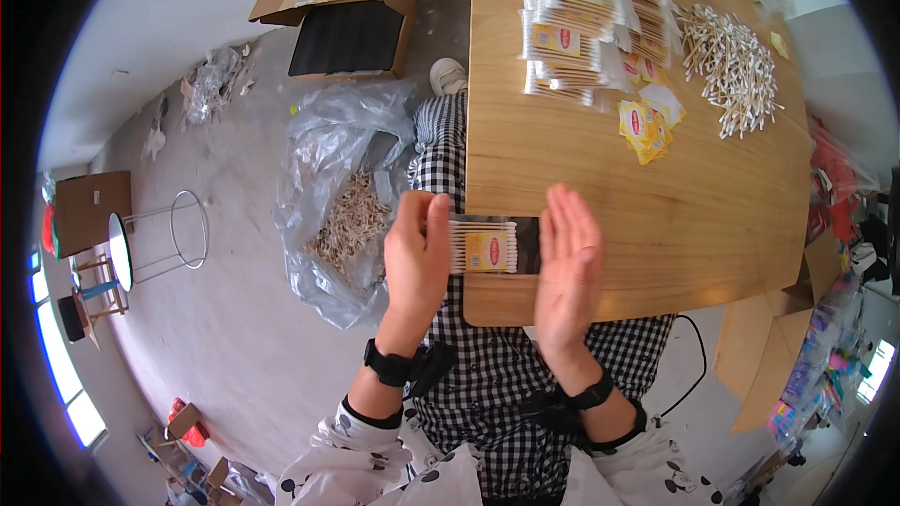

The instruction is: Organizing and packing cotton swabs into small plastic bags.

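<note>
A clear flat pack of cotton swabs (487, 248) with a yellow card inside lies at the left edge of the wooden table (656, 253), its left end reaching slightly past the edge. My left hand (417, 253) is at that end, fingers curled and thumb upright, closed on the pack's side; its fingertips are partly hidden. Beside the pack's right end, my right hand (568, 267) stands on edge over the table. Its fingers are straight and side by side, holding nothing. A dark strip (528, 245) shows between the swabs and that hand.
Farther up the table are stacked swab packs (572, 28), loose yellow cards (645, 129) and a heap of loose swabs (731, 66). On the floor at left sit a clear plastic bag (314, 178) full of swabs and an open cardboard box (398, 23). A stool (120, 251) stands farther left.
</note>
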`<act>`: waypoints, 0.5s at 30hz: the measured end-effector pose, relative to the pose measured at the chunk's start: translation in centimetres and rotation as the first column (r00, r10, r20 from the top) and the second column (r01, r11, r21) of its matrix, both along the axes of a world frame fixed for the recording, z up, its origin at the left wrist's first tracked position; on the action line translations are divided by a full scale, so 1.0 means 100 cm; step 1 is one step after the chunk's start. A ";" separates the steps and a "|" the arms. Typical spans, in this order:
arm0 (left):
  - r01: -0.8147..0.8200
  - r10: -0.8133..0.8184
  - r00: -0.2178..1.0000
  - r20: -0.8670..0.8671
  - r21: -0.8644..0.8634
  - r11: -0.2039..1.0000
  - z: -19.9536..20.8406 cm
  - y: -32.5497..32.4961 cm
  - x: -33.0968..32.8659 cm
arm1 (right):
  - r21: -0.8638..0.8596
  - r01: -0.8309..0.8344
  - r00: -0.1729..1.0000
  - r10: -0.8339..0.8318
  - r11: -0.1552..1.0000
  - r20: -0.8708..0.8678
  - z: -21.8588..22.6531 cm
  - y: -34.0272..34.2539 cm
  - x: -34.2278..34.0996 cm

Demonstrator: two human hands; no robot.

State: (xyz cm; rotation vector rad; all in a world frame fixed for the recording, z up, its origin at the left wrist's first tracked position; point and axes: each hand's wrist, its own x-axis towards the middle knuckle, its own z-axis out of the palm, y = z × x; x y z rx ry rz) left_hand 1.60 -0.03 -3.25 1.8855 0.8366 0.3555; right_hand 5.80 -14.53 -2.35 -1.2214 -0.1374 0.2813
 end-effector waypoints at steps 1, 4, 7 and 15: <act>-0.027 0.027 1.000 -0.013 -0.055 0.998 0.005 -0.001 -0.002 | -0.038 0.033 0.999 -0.032 0.999 0.029 0.003 -0.012 0.007; -0.071 0.045 0.996 0.078 0.368 0.927 0.007 0.007 -0.018 | -0.167 0.148 0.975 -0.116 0.975 0.188 0.004 -0.054 0.034; 0.105 -0.125 0.991 0.037 0.339 0.935 0.033 -0.009 -0.022 | -0.437 0.311 0.925 -0.164 0.844 0.342 0.012 -0.102 0.065; 0.653 -0.670 0.739 -0.072 0.325 0.684 0.059 -0.078 -0.004 | -0.774 0.518 0.754 0.233 0.364 0.614 0.026 -0.166 0.148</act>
